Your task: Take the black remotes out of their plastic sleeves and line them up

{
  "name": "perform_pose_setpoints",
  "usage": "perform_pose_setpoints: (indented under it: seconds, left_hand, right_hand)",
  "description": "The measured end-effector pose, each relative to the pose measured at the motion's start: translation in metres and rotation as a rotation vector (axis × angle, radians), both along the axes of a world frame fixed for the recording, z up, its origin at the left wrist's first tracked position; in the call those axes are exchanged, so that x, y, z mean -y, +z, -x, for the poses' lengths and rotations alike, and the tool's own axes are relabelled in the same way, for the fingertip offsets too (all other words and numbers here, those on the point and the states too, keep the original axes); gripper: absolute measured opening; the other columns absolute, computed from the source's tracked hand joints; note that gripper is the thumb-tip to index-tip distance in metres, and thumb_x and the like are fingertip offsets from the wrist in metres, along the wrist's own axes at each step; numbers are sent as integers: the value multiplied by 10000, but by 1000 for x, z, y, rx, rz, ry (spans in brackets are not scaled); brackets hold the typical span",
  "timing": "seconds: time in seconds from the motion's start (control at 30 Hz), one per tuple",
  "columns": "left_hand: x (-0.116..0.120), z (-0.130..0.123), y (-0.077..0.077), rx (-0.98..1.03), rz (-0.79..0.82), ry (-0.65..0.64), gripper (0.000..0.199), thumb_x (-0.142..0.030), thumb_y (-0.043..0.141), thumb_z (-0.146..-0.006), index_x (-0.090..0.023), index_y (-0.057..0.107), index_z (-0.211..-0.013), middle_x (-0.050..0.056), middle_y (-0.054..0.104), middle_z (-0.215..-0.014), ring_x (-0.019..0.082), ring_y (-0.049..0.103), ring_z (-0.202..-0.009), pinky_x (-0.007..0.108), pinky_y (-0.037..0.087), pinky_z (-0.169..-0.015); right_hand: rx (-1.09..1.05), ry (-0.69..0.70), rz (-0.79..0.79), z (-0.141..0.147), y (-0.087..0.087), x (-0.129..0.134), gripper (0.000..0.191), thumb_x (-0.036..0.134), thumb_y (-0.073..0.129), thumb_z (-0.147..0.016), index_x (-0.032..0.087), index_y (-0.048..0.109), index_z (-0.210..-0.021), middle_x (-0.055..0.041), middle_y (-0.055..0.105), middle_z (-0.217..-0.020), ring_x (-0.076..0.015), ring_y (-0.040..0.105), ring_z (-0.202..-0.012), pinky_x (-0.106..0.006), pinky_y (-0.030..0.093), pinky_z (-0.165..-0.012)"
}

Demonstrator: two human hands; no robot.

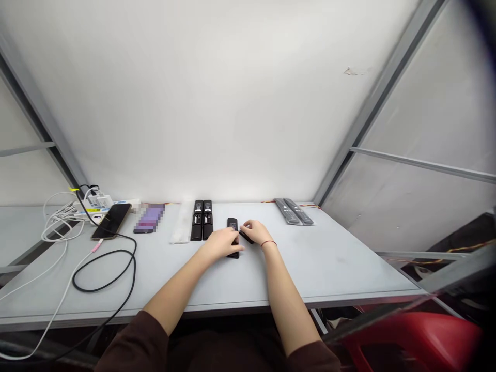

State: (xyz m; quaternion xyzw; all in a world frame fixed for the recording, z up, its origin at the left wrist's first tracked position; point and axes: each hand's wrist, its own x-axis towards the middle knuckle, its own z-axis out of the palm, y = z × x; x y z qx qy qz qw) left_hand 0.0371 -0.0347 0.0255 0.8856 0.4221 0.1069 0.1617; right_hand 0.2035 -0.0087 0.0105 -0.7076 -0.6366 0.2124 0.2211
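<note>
A black remote control (233, 223) lies on the table in front of me, partly covered by my left hand (222, 243). The fingers and thumb of that hand are around the lower part of the remote. Just to the right, my right hand (256, 232) pinches a small black piece that looks like a battery cover (246, 237), tilted close to the table. Two more black remotes (202, 219) lie side by side to the left, with their backs up and battery compartments showing. What is under my left palm is hidden.
Two remotes in clear wrapping (293, 212) lie at the back right. Left of the unwrapped pair are clear plastic bags (181, 225), a blurred purple item (150, 218), a phone (112, 221), a power strip (95, 202) and looping cables (103, 290). A red chair (418, 336) stands below right.
</note>
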Motion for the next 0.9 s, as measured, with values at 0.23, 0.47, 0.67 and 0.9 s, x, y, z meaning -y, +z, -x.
perform_pose_setpoints:
  seconds: [0.23,0.47,0.67,0.9]
  left_hand:
    - [0,7,3,-54,172,-148,207,-227,615,-669,-230,588,-874,18,626,-857,193,581,-749,264,401,-594]
    - [-12,9,-4,-51,39,12,62,-270,569,-744,-213,564,-768,36,624,-854,210,600,-775,285,420,-660]
    - [-29,16,-15,9,-109,164,92,-236,512,-824,-181,579,-852,98,599,-981,263,583,-930,379,399,-812]
    - [-40,16,-23,56,-157,341,117,-189,498,-834,-159,583,-909,123,580,-1038,291,509,-1026,474,315,-917]
  right_hand:
    - [-15,25,4,0,0,1,264,348,530,-789,152,669,-898,-85,686,-864,-177,604,-757,-256,410,-654]
    - [5,86,-11,6,2,3,271,360,544,-787,151,673,-901,-76,678,-840,-174,602,-752,-250,410,-665]
    - [34,119,-17,12,2,4,255,353,541,-793,162,676,-896,-80,674,-858,-178,600,-750,-261,416,-675]
    - [49,235,-43,22,3,8,242,318,542,-784,150,674,-897,-109,653,-917,-201,585,-842,-275,417,-753]
